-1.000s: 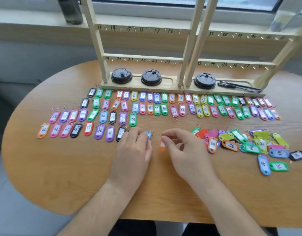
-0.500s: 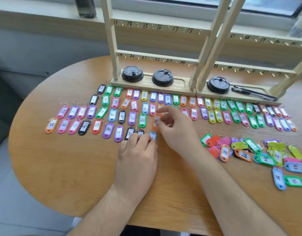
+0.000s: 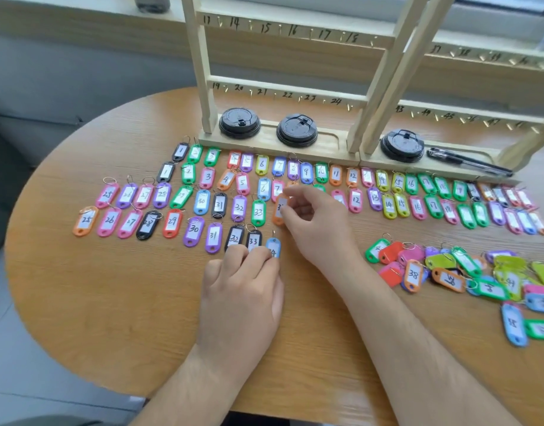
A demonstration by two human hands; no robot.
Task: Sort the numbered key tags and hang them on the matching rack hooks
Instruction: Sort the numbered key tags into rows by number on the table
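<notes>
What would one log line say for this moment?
sorting | right hand pinches orange tag | left hand touches blue tag | rack hooks bare

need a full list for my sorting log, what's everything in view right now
table: one, wood, round-edged, under everything
wooden racks: two, pale, far side, numbered hooks bare
lids: three, black, on the rack bases
pens: seemingly two, black, right rack base
sorted tags: many, mixed colours, rows before the racks
unsorted tags: a pile, mixed colours, right side
orange tag: one, beside green 33
blue tag: one, beside black 33
bottle: one, dark, windowsill
left hand: fingertips on the blue tag
right hand: pinches the orange tag
</notes>
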